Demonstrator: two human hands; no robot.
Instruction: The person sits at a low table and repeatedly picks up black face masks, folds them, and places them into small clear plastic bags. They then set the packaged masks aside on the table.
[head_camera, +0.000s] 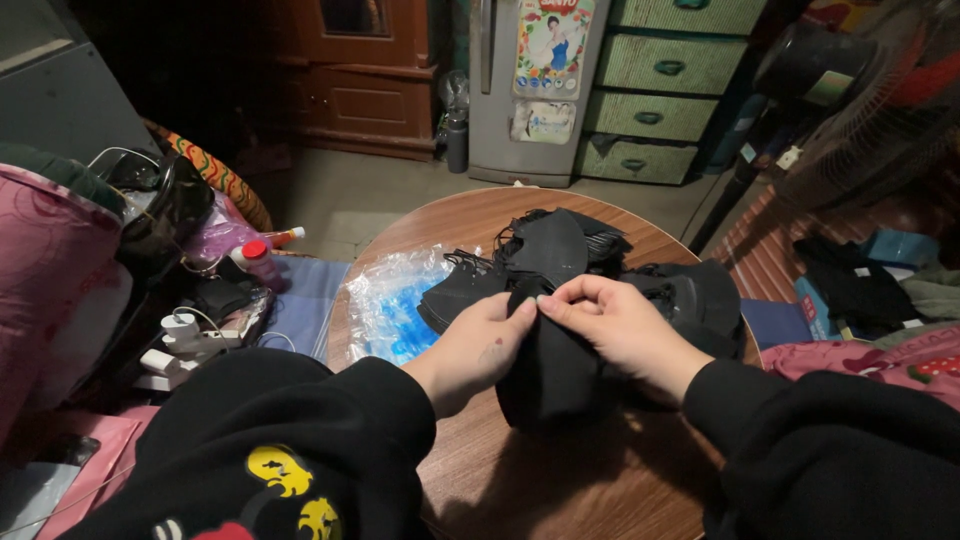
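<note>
My left hand (478, 345) and my right hand (622, 325) meet over a round wooden table (560, 480), both pinching the top edge of a black face mask (552, 375) that hangs down toward me. Behind the hands lies a heap of several more black masks (560, 250) with thin ear loops, spread across the far half of the table. Both arms wear black sleeves; the left sleeve has a yellow and red print.
A crumpled clear and blue plastic bag (390, 305) lies on the table's left side. Left of the table sit a pink bottle with a red cap (258, 262), white chargers (180, 340) and bags. A grey fridge (530, 90), green drawers (665, 85) and a fan (880, 110) stand beyond.
</note>
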